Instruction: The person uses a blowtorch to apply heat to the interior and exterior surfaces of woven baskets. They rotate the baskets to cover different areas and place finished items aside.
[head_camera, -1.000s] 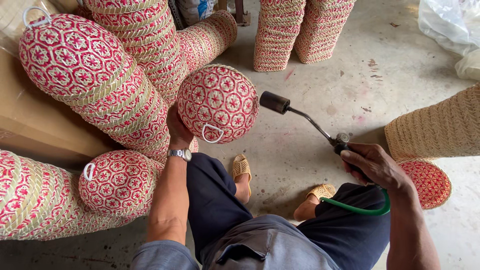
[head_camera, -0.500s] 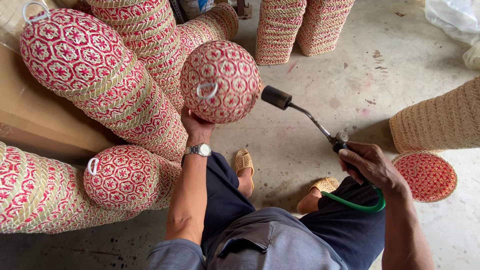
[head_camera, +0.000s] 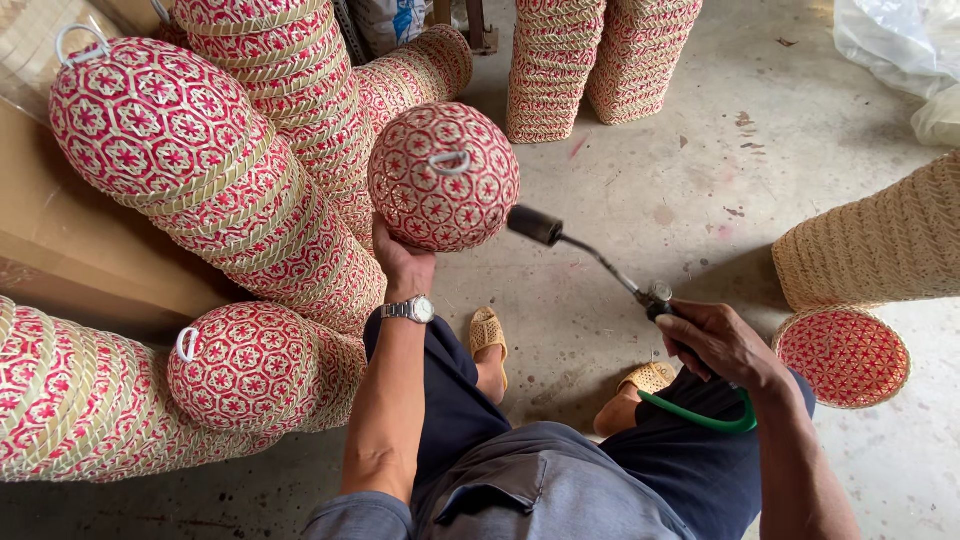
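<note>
My left hand (head_camera: 402, 262) holds up a round woven lid (head_camera: 443, 176), red with a pale star pattern and a small white loop on its top. My right hand (head_camera: 716, 340) grips the handle of a gas torch (head_camera: 590, 258); its dark nozzle points at the lid's lower right edge, close to it. A green hose (head_camera: 700, 415) runs from the torch under my right wrist. I wear a metal wristwatch (head_camera: 409, 310) on the left arm, and I sit with my sandalled feet on the concrete floor.
Stacks of matching red woven lids (head_camera: 200, 170) lie on their sides at the left, against a brown board. More stacks stand at the back (head_camera: 600, 60). A pale woven stack (head_camera: 880, 245) and a single red lid (head_camera: 845, 355) sit at the right.
My left hand has lifted the lid higher and turned it, so its white loop moved from the lower side to the top. The torch nozzle has stayed by the lid's lower right side.
</note>
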